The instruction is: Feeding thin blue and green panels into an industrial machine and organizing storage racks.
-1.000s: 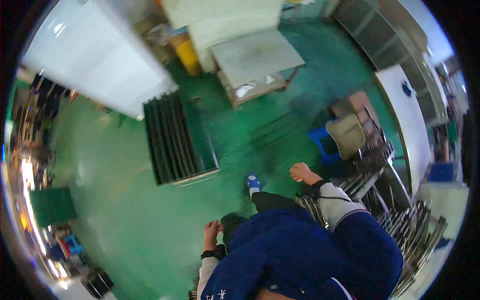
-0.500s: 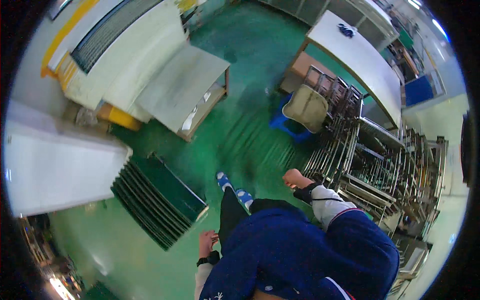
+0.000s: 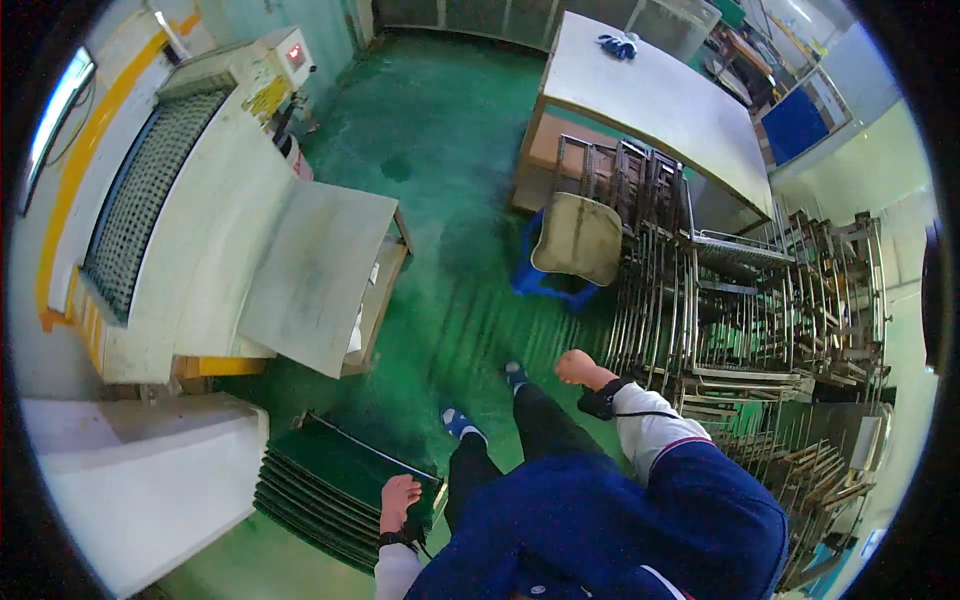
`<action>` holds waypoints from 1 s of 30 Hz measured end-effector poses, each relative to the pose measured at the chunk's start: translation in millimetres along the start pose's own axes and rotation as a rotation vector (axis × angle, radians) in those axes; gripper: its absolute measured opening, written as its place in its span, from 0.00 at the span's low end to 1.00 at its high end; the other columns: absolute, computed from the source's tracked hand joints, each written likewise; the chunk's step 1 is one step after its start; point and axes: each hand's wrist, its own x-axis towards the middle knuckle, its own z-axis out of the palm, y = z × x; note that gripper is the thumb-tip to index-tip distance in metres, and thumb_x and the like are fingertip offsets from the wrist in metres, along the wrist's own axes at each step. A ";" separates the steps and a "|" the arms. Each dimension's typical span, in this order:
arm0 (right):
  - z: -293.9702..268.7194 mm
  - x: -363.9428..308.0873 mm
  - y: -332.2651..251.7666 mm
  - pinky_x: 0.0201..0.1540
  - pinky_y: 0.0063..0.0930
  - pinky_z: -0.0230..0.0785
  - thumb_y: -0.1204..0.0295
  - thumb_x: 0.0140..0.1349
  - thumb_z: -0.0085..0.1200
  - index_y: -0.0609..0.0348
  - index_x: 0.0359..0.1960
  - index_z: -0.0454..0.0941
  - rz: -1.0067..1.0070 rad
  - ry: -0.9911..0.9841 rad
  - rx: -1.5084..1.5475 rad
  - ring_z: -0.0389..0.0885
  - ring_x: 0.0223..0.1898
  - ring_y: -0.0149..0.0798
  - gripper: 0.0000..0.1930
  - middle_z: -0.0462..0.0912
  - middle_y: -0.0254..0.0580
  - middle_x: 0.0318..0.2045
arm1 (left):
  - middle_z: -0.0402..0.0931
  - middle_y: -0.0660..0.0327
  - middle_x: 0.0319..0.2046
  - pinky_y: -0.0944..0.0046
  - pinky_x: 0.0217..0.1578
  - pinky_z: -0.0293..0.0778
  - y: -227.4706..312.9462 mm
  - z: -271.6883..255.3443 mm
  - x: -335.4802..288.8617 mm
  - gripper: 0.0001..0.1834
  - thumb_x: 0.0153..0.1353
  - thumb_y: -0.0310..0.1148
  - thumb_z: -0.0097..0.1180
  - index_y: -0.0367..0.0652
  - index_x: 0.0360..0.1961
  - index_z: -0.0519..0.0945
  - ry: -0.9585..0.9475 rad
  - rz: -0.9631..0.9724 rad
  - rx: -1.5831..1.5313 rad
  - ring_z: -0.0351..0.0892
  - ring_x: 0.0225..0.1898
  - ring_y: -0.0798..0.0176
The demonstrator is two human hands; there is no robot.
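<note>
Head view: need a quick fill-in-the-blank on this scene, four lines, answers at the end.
1. In the picture, the person's ____ hand is the one closer to the dark ridged stack.
2. The metal racks are in the picture's ____ half.
3. The colour of the stool under the beige pad is ____.
4. The colour of the tabletop under the small dark bundle is ____.

Missing words: left; right; blue; white.

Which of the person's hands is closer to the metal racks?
The right hand, on the same side as the metal racks; the left hand is across the body, seen against the dark green stack.
</note>
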 end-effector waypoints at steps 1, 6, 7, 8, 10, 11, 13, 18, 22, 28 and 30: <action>-8.7 3.0 3.9 0.24 0.48 0.66 0.66 0.59 0.46 0.56 0.29 0.77 -0.146 0.077 -0.454 0.77 0.27 0.52 0.10 0.79 0.49 0.27 | 0.80 0.57 0.31 0.65 0.28 0.77 13.0 7.2 3.3 0.12 0.63 0.37 0.53 0.40 0.42 0.74 -0.010 -0.001 0.005 0.80 0.28 0.64; -88.7 27.9 13.9 0.49 0.42 0.73 0.52 0.52 0.57 0.56 0.46 0.80 0.392 0.371 0.165 0.81 0.45 0.51 0.25 0.83 0.48 0.42 | 0.80 0.57 0.31 0.65 0.30 0.77 57.9 55.7 25.9 0.12 0.63 0.37 0.53 0.39 0.41 0.75 0.003 -0.068 0.084 0.80 0.29 0.64; -105.8 37.6 26.6 0.50 0.42 0.72 0.52 0.52 0.58 0.56 0.48 0.79 0.437 0.375 0.189 0.80 0.46 0.51 0.26 0.83 0.48 0.43 | 0.80 0.57 0.31 0.64 0.30 0.77 65.1 70.9 28.8 0.12 0.63 0.37 0.54 0.39 0.41 0.75 0.006 -0.078 0.099 0.80 0.29 0.64; -123.3 50.0 39.2 0.51 0.42 0.72 0.52 0.52 0.58 0.56 0.50 0.78 0.482 0.376 0.213 0.80 0.48 0.51 0.27 0.82 0.48 0.44 | 0.80 0.57 0.31 0.64 0.31 0.77 73.4 85.0 32.3 0.11 0.63 0.36 0.54 0.39 0.40 0.75 0.012 -0.090 0.113 0.80 0.29 0.64; -166.2 80.0 62.4 0.52 0.43 0.71 0.50 0.51 0.59 0.57 0.50 0.77 0.515 0.365 0.180 0.79 0.48 0.53 0.29 0.82 0.49 0.45 | 0.80 0.54 0.34 0.61 0.32 0.78 65.9 102.9 55.4 0.15 0.63 0.38 0.54 0.41 0.45 0.73 0.010 -0.162 0.129 0.80 0.32 0.60; -182.7 94.6 74.6 0.52 0.43 0.71 0.49 0.51 0.60 0.57 0.51 0.77 0.535 0.356 0.163 0.79 0.49 0.53 0.30 0.81 0.49 0.46 | 0.80 0.54 0.35 0.61 0.32 0.78 66.2 118.2 62.4 0.15 0.63 0.38 0.55 0.41 0.45 0.73 -0.007 -0.207 0.126 0.81 0.32 0.60; -217.4 130.4 106.7 0.54 0.47 0.69 0.48 0.52 0.59 0.55 0.53 0.75 0.532 0.333 0.178 0.76 0.52 0.54 0.31 0.78 0.53 0.50 | 0.80 0.55 0.35 0.62 0.33 0.77 74.9 157.5 68.6 0.16 0.63 0.39 0.57 0.41 0.46 0.73 -0.035 -0.244 0.134 0.81 0.33 0.61; -279.3 204.6 163.9 0.59 0.46 0.64 0.49 0.52 0.59 0.49 0.65 0.61 0.569 0.398 0.054 0.67 0.62 0.52 0.40 0.65 0.48 0.64 | 0.81 0.54 0.37 0.64 0.37 0.77 129.4 246.2 96.5 0.15 0.64 0.37 0.54 0.38 0.46 0.75 -0.094 -0.280 0.193 0.82 0.37 0.62; -304.2 240.0 160.1 0.63 0.48 0.58 0.52 0.51 0.60 0.47 0.70 0.51 0.532 0.530 0.042 0.56 0.68 0.52 0.46 0.52 0.45 0.70 | 0.81 0.55 0.37 0.64 0.39 0.76 154.5 279.6 121.8 0.16 0.64 0.39 0.55 0.38 0.46 0.75 -0.065 -0.290 0.164 0.81 0.38 0.62; -301.6 264.4 149.0 0.66 0.54 0.52 0.51 0.54 0.60 0.49 0.71 0.45 0.563 0.708 -0.017 0.47 0.71 0.52 0.47 0.46 0.45 0.71 | 0.80 0.55 0.37 0.65 0.38 0.77 169.7 302.4 149.5 0.15 0.64 0.37 0.55 0.39 0.46 0.75 -0.041 -0.337 0.156 0.81 0.37 0.62; -312.1 269.1 155.2 0.65 0.54 0.53 0.52 0.53 0.61 0.51 0.71 0.45 0.536 0.752 -0.018 0.46 0.71 0.52 0.49 0.46 0.47 0.71 | 0.80 0.56 0.36 0.66 0.38 0.77 166.9 305.5 153.5 0.15 0.64 0.38 0.55 0.39 0.45 0.75 -0.060 -0.342 0.156 0.81 0.37 0.63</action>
